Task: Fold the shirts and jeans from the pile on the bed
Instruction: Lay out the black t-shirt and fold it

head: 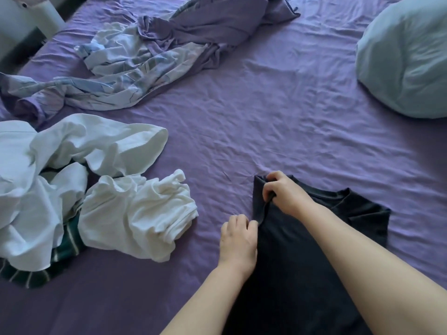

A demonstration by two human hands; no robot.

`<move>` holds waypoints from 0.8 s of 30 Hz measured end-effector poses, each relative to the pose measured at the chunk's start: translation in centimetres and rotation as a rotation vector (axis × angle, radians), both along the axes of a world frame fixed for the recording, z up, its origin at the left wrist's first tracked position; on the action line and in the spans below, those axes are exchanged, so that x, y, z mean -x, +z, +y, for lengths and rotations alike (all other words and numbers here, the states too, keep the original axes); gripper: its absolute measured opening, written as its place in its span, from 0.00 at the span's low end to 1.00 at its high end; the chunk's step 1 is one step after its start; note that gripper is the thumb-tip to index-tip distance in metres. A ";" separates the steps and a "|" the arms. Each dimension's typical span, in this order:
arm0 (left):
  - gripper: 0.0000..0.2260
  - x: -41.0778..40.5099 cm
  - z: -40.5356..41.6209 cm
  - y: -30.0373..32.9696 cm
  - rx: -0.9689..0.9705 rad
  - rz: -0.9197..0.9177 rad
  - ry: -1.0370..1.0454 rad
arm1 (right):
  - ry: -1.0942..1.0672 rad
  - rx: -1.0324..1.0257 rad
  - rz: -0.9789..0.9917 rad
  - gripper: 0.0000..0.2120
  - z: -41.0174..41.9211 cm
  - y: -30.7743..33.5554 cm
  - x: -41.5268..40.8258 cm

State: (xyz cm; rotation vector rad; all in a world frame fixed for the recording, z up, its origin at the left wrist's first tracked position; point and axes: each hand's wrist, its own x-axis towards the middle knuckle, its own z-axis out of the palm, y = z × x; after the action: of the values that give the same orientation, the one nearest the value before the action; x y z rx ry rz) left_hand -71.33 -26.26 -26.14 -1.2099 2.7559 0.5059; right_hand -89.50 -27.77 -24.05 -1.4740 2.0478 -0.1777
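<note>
A black T-shirt (pixel 297 267) lies flat on the purple bed sheet (pixel 278 122), collar away from me, its right sleeve spread out. My right hand (pixel 283 194) reaches across and pinches the folded-up left sleeve near the shoulder. My left hand (pixel 238 238) pinches the shirt's left edge just below it. To the left lies the pile: crumpled white shirts (pixel 116 213) over a dark green striped garment (pixel 60 259).
A rumpled purple and pale patterned duvet (pixel 150 59) sprawls across the far left of the bed. A light blue pillow (pixel 406 61) sits at the far right. A white object (pixel 21 18) stands beyond the bed's far left corner.
</note>
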 end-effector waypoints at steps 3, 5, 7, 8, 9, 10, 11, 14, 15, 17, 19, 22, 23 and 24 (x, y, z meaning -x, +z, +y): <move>0.25 0.6 1.5 -0.6 -0.069 -0.055 -0.225 | -0.035 -0.081 -0.002 0.16 1.9 -0.6 1.5; 0.26 1.0 2.2 -0.1 -0.063 -0.208 -0.348 | -0.096 -0.107 -0.048 0.15 2.6 -0.8 1.6; 0.25 1.1 2.5 -0.3 -0.005 -0.295 -0.356 | -0.160 -0.115 -0.117 0.16 3.1 -0.9 1.2; 0.23 1.1 2.7 -0.3 0.009 -0.302 -0.335 | -0.186 -0.105 -0.143 0.18 3.3 -1.0 1.0; 0.22 1.0 2.8 -0.4 0.016 -0.305 -0.334 | -0.179 -0.088 -0.128 0.21 3.6 -1.2 0.8; 0.18 1.2 2.8 -0.5 0.046 -0.302 -0.366 | -0.134 -0.077 -0.060 0.24 3.9 -1.4 0.6; 0.14 1.5 2.7 -0.9 0.111 -0.264 -0.387 | -0.047 -0.070 0.062 0.26 4.2 -1.7 0.5; 0.20 3.4 1.4 -1.1 0.175 -0.202 -0.370 | 0.140 -0.059 0.341 0.29 5.4 -2.5 0.5; 0.23 4.0 0.9 -1.3 0.188 -0.188 -0.372 | 0.153 -0.071 0.385 0.30 5.9 -2.7 0.6; 0.33 5.4 -0.4 -1.7 0.140 -0.269 -0.438 | 0.148 -0.138 0.442 0.30 7.2 -3.2 0.8; 0.39 6.3 -1.6 -1.7 0.089 -0.405 -0.479 | 0.109 -0.177 0.442 0.29 9.0 -4.2 1.1; 0.47 7.0 -3.1 -2.9 0.041 -0.474 -0.481 | 0.047 -0.112 0.411 0.26 11.3 -5.3 0.8; 0.49 7.3 -3.3 -3.1 0.034 -0.487 -0.471 | 0.043 -0.101 0.408 0.26 11.9 -5.6 0.9; 0.51 7.6 -3.4 -3.2 0.034 -0.503 -0.458 | 0.032 -0.102 0.408 0.26 12.4 -5.9 0.9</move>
State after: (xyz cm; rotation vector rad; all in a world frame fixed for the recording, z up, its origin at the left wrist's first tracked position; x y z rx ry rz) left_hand -78.91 -29.66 -29.31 -0.5651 2.4767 0.0882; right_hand -90.36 -15.40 -29.90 -1.5756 2.3059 0.2589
